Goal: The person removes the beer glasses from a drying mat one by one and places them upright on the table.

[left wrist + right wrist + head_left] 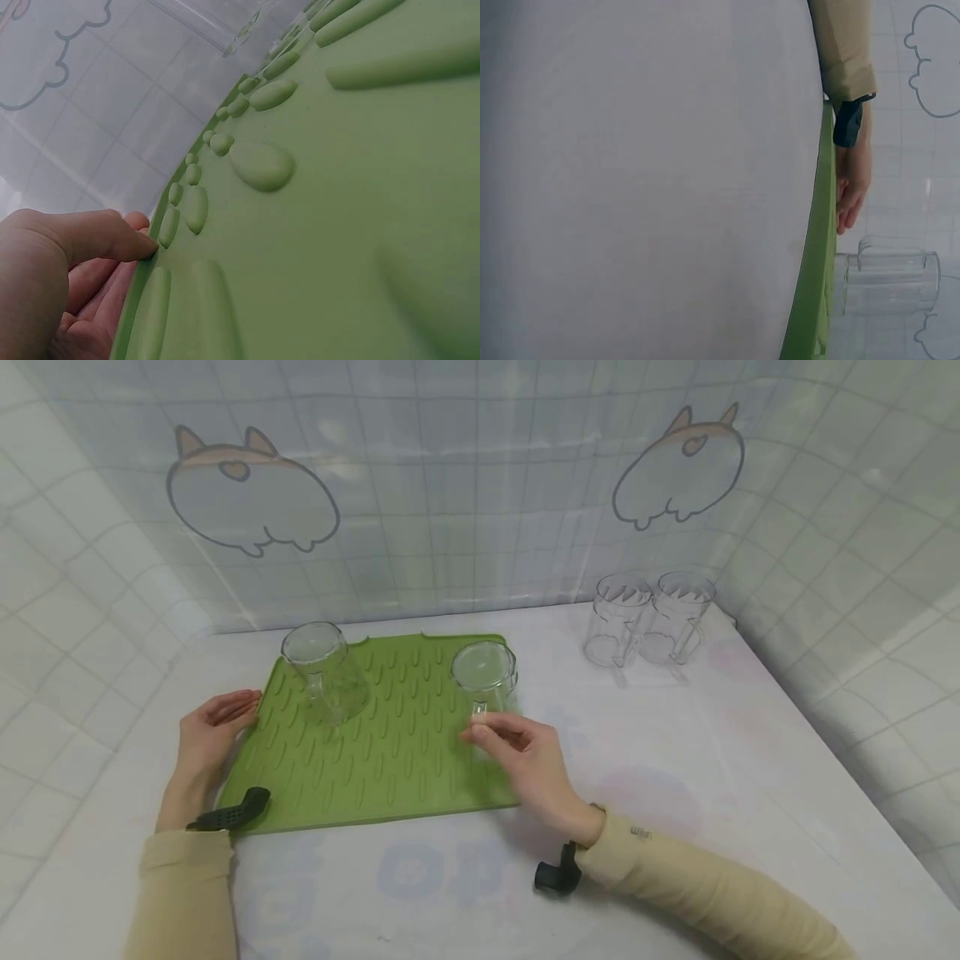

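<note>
My right hand (528, 768) pinches the handle of a clear mug (486, 672) between thumb and fingers. That mug stands upright over the right part of a green drying mat (405, 727), which has raised oblong bumps. Another clear mug (315, 647) stands on the mat's left part; in the right wrist view a clear mug (889, 281) shows sideways. At the mat's left edge is my left hand (213, 727); in the left wrist view its thumb (112, 236) touches the rim, with loosely bent fingers outside it. My right hand is out of its own wrist view.
Two more clear mugs (618, 618) stand side by side at the back right of the white table (720, 760). A tiled-pattern backdrop (480, 485) with cartoon animal drawings rises behind and along both sides. Black wrist cameras (558, 872) sit on both wrists.
</note>
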A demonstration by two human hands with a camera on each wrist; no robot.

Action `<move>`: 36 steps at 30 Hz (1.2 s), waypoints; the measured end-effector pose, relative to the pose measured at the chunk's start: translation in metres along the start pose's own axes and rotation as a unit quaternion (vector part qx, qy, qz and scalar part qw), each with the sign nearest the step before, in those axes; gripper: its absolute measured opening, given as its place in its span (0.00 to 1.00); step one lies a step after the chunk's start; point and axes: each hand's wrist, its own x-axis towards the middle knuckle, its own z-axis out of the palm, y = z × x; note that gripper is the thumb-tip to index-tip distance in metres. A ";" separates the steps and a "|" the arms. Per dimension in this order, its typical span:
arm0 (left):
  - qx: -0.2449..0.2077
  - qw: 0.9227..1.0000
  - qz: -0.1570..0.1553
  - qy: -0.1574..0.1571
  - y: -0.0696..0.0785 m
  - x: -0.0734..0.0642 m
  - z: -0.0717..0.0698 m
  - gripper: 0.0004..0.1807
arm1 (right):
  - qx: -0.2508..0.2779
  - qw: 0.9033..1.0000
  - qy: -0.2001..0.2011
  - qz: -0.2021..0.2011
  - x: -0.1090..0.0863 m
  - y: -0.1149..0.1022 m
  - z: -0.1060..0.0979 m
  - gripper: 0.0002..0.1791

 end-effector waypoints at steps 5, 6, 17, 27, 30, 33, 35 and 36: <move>-0.010 1.000 0.001 -0.002 0.002 -0.001 0.000 0.27 | -0.013 1.000 0.000 -0.006 -0.002 0.000 -0.007 0.11; -0.014 1.000 0.001 -0.002 0.002 -0.001 0.000 0.27 | -0.014 1.000 -0.002 -0.008 -0.002 0.002 -0.009 0.10; -0.054 0.999 -0.001 -0.004 0.005 -0.001 0.002 0.27 | -0.029 0.999 0.001 -0.041 -0.003 0.016 -0.022 0.09; -0.047 0.999 0.001 -0.001 0.003 0.000 0.003 0.27 | -0.066 0.997 0.020 -0.037 -0.006 -0.013 -0.023 0.08; -0.044 0.999 0.003 0.000 0.003 0.000 0.003 0.26 | -0.074 0.996 0.023 -0.038 -0.006 -0.016 -0.023 0.08; -0.043 0.999 0.004 0.001 0.003 0.000 0.003 0.26 | -0.084 0.995 0.023 -0.051 -0.005 -0.011 -0.025 0.07; -0.045 0.999 0.004 0.002 0.004 -0.001 0.003 0.26 | -0.092 0.994 0.022 -0.062 -0.004 -0.004 -0.026 0.06; -0.046 0.999 0.006 0.002 0.004 -0.001 0.003 0.26 | -0.096 0.993 0.022 -0.068 -0.003 -0.001 -0.027 0.06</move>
